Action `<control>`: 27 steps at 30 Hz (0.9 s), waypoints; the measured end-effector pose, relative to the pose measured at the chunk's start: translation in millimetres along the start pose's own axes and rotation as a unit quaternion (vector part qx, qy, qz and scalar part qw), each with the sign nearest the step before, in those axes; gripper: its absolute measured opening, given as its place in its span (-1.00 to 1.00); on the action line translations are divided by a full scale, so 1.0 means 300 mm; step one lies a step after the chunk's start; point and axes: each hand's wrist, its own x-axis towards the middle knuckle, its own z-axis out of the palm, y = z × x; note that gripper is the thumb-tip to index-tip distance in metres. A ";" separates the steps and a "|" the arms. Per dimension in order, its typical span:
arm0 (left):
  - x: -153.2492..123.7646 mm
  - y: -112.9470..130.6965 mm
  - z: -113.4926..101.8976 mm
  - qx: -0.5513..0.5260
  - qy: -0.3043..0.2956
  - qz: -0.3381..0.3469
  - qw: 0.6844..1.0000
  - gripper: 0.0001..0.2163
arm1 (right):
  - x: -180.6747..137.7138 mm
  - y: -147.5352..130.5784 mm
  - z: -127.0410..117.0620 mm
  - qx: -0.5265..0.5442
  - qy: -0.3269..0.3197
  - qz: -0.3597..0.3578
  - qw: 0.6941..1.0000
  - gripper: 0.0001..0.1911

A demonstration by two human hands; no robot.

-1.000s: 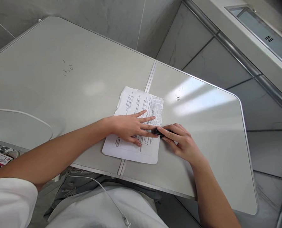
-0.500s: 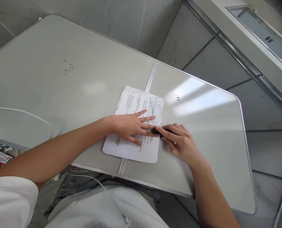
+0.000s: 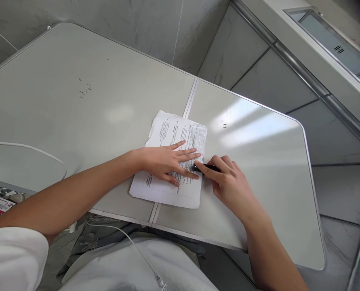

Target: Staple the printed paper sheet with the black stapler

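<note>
The right hand [image 3: 228,184] grips a black pen [image 3: 206,166], its tip at the right edge of the paper [image 3: 167,190]. The left hand [image 3: 166,161] lies flat and open on the paper, fingers spread, pressing it down. The paper lies on the seam of the grey table [image 3: 76,109]. A white cable [image 3: 131,242] hangs below the table edge.

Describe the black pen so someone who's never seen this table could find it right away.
On the pale folding table, a printed sheet lies across the centre seam. At the sheet's right edge, the right hand pinches a slim black pen, its tip by the left hand. Nothing else there is black and stick-shaped.
</note>
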 end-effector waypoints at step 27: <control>-0.004 -0.009 0.001 -0.015 -0.020 -0.013 1.000 -0.52 | -0.033 0.263 0.004 0.266 -0.062 0.011 0.962 -0.84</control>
